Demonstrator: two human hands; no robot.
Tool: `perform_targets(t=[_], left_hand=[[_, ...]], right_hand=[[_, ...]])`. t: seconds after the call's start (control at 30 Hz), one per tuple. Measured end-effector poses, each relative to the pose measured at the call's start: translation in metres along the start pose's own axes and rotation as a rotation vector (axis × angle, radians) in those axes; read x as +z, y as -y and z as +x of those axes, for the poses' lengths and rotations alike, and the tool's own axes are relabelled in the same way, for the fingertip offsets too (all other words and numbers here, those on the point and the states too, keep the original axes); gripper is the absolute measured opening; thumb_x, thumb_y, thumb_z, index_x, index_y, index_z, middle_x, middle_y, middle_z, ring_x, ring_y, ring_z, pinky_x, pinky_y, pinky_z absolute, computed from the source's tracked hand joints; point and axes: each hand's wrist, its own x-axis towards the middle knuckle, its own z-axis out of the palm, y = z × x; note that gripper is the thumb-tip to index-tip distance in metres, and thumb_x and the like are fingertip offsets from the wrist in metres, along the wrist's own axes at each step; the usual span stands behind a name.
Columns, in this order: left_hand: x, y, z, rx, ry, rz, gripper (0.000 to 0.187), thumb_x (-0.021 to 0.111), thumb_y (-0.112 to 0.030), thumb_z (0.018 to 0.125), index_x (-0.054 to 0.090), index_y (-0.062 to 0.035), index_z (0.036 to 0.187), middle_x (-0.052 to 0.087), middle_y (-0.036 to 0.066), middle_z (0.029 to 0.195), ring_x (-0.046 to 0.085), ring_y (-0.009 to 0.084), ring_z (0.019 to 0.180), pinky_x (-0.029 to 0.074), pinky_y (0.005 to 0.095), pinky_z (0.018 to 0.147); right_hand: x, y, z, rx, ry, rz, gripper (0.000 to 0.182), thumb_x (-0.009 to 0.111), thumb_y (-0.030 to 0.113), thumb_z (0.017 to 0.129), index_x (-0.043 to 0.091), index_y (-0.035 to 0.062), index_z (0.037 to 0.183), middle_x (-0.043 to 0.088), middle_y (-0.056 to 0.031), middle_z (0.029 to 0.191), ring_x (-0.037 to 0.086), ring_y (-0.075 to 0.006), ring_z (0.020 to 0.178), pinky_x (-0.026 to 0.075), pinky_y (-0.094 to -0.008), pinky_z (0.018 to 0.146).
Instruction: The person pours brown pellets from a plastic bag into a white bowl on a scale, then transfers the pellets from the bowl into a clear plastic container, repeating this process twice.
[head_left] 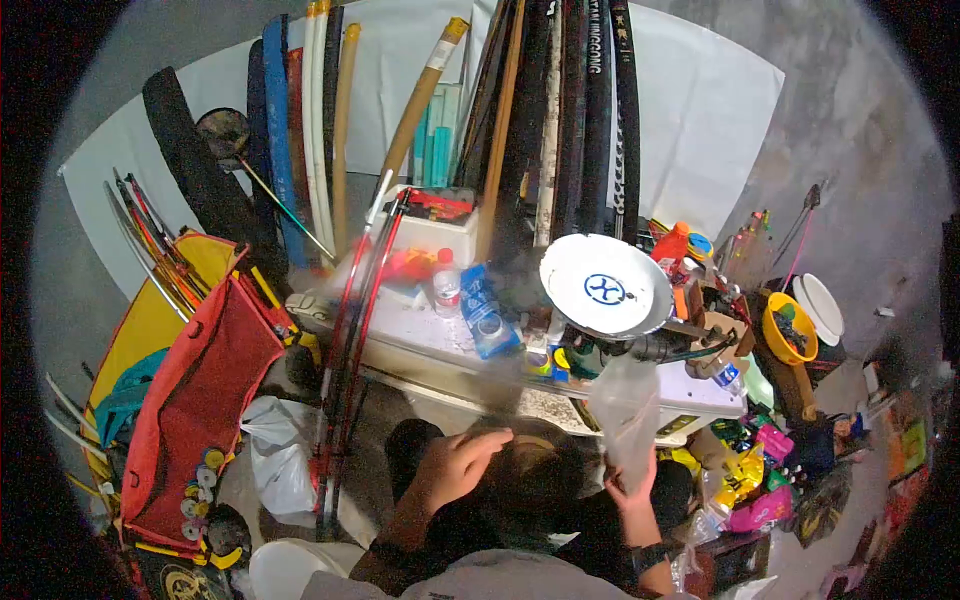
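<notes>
A clear plastic bag hangs upright from my right hand, whose fingers are closed on its lower end. My left hand is open, with its fingers stretched to the right and nothing visible in them. Between the two hands, low near my lap, is a dark rounded thing, too blurred to name. Beyond the bag, a white round pan with a blue mark stands raised over the white table.
Red and black fishing rods lean at the left, beside a red bag and a white plastic bag. On the table are a bottle and a blue packet. A yellow bowl and colourful packets are at right.
</notes>
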Motion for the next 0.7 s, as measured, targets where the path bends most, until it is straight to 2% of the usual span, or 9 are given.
perform_targets(t=[0.07,0.13,0.2,0.27,0.33,0.47,0.53,0.57,0.7], left_hand=[[0.001,0.005,-0.004,0.016,-0.016,-0.037,0.035,0.056,0.003,0.076,0.060,-0.0103,0.109,0.065,0.012,0.089,0.066,0.0247,0.076,0.052,0.0316,0.063],[0.001,0.005,-0.006,-0.015,0.001,-0.034,0.037,0.056,0.004,0.075,0.060,-0.0109,0.109,0.065,0.012,0.086,0.066,0.0232,0.074,0.051,0.0314,0.061],[0.001,-0.001,-0.005,-0.021,0.007,-0.033,0.039,0.055,0.004,0.075,0.060,-0.0120,0.110,0.065,0.011,0.083,0.066,0.0233,0.074,0.050,0.0315,0.060],[0.001,-0.001,-0.006,-0.047,0.063,-0.018,0.040,0.054,0.004,0.076,0.059,-0.0125,0.112,0.065,0.012,0.084,0.066,0.0231,0.075,0.050,0.0314,0.062],[0.003,0.001,-0.006,-0.056,0.071,-0.028,0.040,0.053,0.003,0.077,0.059,-0.0126,0.113,0.064,0.012,0.084,0.065,0.0233,0.076,0.050,0.0315,0.062],[0.004,0.000,-0.003,-0.060,0.035,-0.117,0.039,0.051,0.003,0.079,0.058,-0.0126,0.114,0.064,0.014,0.086,0.065,0.0241,0.077,0.050,0.0321,0.064],[0.003,0.001,-0.004,-0.087,0.044,-0.118,0.038,0.051,0.003,0.080,0.058,-0.0125,0.113,0.064,0.015,0.087,0.065,0.0245,0.078,0.050,0.0327,0.064],[0.000,0.000,-0.003,-0.080,0.042,-0.099,0.038,0.051,0.002,0.080,0.058,-0.0126,0.113,0.064,0.014,0.087,0.065,0.0248,0.078,0.050,0.0328,0.063],[0.001,0.006,-0.009,-0.079,0.013,-0.068,0.037,0.053,0.000,0.079,0.059,-0.0134,0.113,0.064,0.014,0.082,0.065,0.0261,0.075,0.050,0.0335,0.062]], right_hand=[[0.003,0.027,0.009,-0.082,0.065,0.126,0.047,0.056,0.044,0.081,0.050,0.0141,0.118,0.056,-0.0074,0.107,0.055,-0.0224,0.087,0.053,-0.0256,0.054],[0.050,0.051,-0.002,-0.222,0.022,0.129,0.047,0.050,0.046,0.086,0.048,0.0133,0.120,0.053,-0.0048,0.109,0.054,-0.0193,0.086,0.050,-0.0286,0.059],[0.041,0.081,0.017,-0.468,0.044,-0.119,0.048,0.053,0.042,0.086,0.045,0.0128,0.123,0.050,-0.0059,0.117,0.050,-0.0225,0.099,0.051,-0.0322,0.071],[0.075,0.104,0.009,-0.547,0.058,-0.102,0.048,0.055,0.038,0.086,0.044,0.0133,0.126,0.047,-0.0061,0.123,0.049,-0.0251,0.105,0.049,-0.0363,0.080],[0.108,0.122,0.002,-0.521,0.022,-0.131,0.043,0.053,0.032,0.089,0.046,0.0072,0.123,0.049,-0.0094,0.119,0.051,-0.0248,0.101,0.052,-0.0346,0.078],[0.122,0.170,0.030,-0.433,0.136,-0.186,0.045,0.056,0.035,0.086,0.046,0.0114,0.123,0.054,-0.0095,0.116,0.055,-0.0274,0.099,0.051,-0.0381,0.074],[0.142,0.189,0.036,-0.307,0.273,-0.218,0.041,0.055,0.030,0.087,0.047,0.0092,0.121,0.055,-0.0128,0.115,0.058,-0.0291,0.095,0.052,-0.0404,0.073],[0.156,0.188,0.042,-0.449,0.195,-0.230,0.036,0.055,0.029,0.087,0.053,0.0069,0.116,0.059,-0.0115,0.108,0.061,-0.0272,0.087,0.054,-0.0378,0.070],[0.150,0.225,0.089,-0.332,0.081,-0.445,0.033,0.054,0.023,0.086,0.053,0.0036,0.112,0.059,-0.0139,0.107,0.061,-0.0292,0.088,0.053,-0.0398,0.073]])
